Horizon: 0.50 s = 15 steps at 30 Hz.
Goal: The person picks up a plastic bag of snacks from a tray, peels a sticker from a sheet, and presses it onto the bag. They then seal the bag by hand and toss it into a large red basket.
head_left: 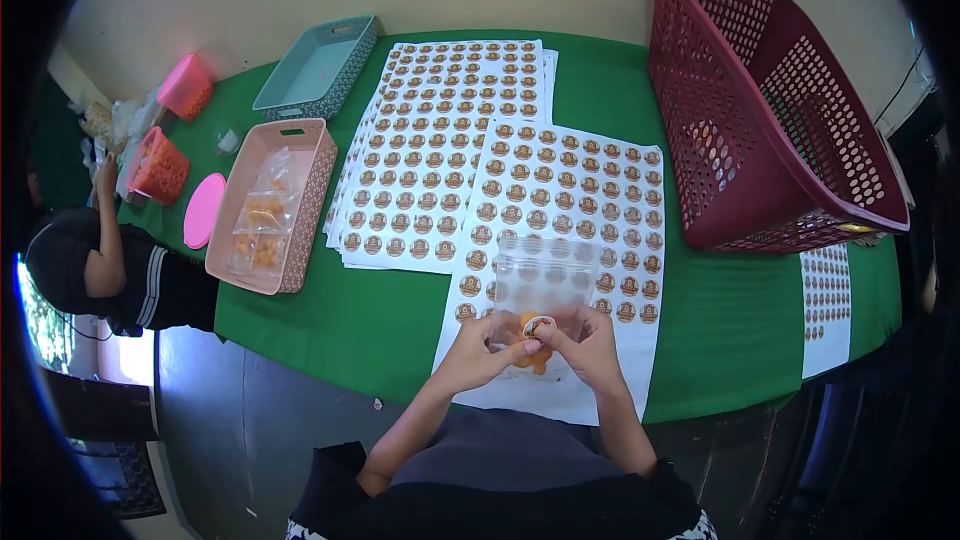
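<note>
A clear plastic pouch (545, 275) with round orange pieces (540, 364) at its bottom is between my two hands, over the sticker sheet (625, 240) nearest me. My left hand (475, 352) is closed on the pouch's left side, its thumb over the front. My right hand (592, 348) is closed at the other side, its thumb on a round brown-and-white sticker (540, 327) that lies against the pouch front. Both thumbs meet at this sticker. The fingers behind the pouch are partly hidden.
Stacked sticker sheets (420, 155) lie ahead. To the left, a pink basket (222, 265) holds filled pouches, beside a green basket (265, 102), a pink lid (205, 210) and orange-filled tubs (160, 170). A tall maroon basket (740, 180) stands right. Another person (100, 270) is at far left.
</note>
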Each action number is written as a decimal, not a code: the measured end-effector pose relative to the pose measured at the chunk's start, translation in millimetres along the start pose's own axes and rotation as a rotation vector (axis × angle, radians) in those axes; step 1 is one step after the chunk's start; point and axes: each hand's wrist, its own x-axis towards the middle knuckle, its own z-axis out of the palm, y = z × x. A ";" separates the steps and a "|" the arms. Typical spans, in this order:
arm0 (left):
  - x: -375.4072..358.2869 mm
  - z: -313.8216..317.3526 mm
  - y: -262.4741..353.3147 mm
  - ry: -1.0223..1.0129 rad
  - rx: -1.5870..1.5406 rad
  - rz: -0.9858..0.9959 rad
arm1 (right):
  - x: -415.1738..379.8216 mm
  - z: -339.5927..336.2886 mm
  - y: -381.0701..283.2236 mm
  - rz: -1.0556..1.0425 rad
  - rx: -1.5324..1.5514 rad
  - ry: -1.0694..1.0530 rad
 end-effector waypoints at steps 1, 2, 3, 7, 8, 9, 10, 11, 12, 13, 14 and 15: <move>0.9 0.1 0.6 0.007 0.032 -0.027 | 0.0 -0.2 1.9 0.051 0.042 0.013; 1.8 -0.2 1.4 0.013 0.064 -0.053 | 0.4 0.9 1.1 0.051 0.044 0.012; 1.9 -0.1 3.4 0.012 0.065 -0.053 | 0.9 2.5 -0.6 0.070 0.032 0.051; 2.4 2.1 3.8 0.018 0.021 -0.062 | 3.7 4.0 1.0 0.006 0.083 0.086; 2.2 2.0 2.2 0.020 -0.005 -0.046 | 3.6 3.9 1.2 0.006 0.084 0.086; 1.6 2.1 4.0 0.020 -0.004 -0.046 | 3.1 3.6 1.6 -0.005 0.053 0.075; 0.7 2.4 7.2 -0.001 0.030 -0.040 | 2.7 3.4 1.8 -0.016 0.022 0.064; 0.0 2.2 9.0 -0.020 0.064 -0.033 | 2.7 4.0 2.4 -0.016 0.022 0.063; -0.5 0.8 8.7 -0.018 0.064 -0.034 | 3.2 5.5 3.3 -0.008 0.041 0.071; -1.0 -1.5 8.1 -0.034 0.087 -0.026 | 3.4 6.8 3.7 -0.001 0.059 0.078; -1.0 -3.2 7.2 -0.053 0.109 -0.018 | 3.1 7.1 3.4 -0.001 0.059 0.077; -1.3 -4.1 5.3 -0.053 0.109 -0.016 | 2.2 7.1 2.9 0.035 0.026 0.063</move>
